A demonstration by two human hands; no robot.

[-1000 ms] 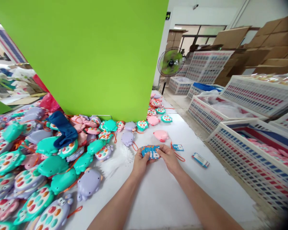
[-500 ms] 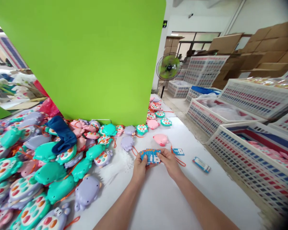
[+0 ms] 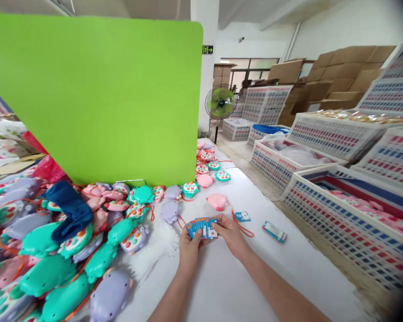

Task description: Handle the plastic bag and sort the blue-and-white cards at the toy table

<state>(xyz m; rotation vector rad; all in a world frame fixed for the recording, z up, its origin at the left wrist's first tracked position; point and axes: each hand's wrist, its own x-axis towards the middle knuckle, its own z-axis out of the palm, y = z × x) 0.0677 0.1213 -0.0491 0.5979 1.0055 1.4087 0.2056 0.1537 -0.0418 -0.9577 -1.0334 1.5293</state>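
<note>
A fan of blue-and-white cards [image 3: 201, 227] is spread between my two hands over the white tabletop. My left hand [image 3: 190, 246] is closed around its left side, thumb on top. The fingers of my right hand [image 3: 227, 231] pinch the fan's right end. Just beyond lies a pink animal-shaped toy [image 3: 217, 201]. Its orange cord [image 3: 244, 230] loops beside a blue-and-white tag [image 3: 242, 216] on the table. Farther right rests a small stack of cards [image 3: 274, 231]. A purple toy [image 3: 170, 211] lies to the left of the fan.
Teal, purple and pink toys [image 3: 49, 275] are heaped on the left, with a dark blue cloth piece [image 3: 69, 210] on top. A tall green panel [image 3: 104, 103] stands across the table. White plastic crates [image 3: 336, 232] line the floor at right, near a standing fan [image 3: 220, 103].
The camera view has turned slightly right and tilted up. Both hands still hold the cards, which look more widely fanned at the left.
</note>
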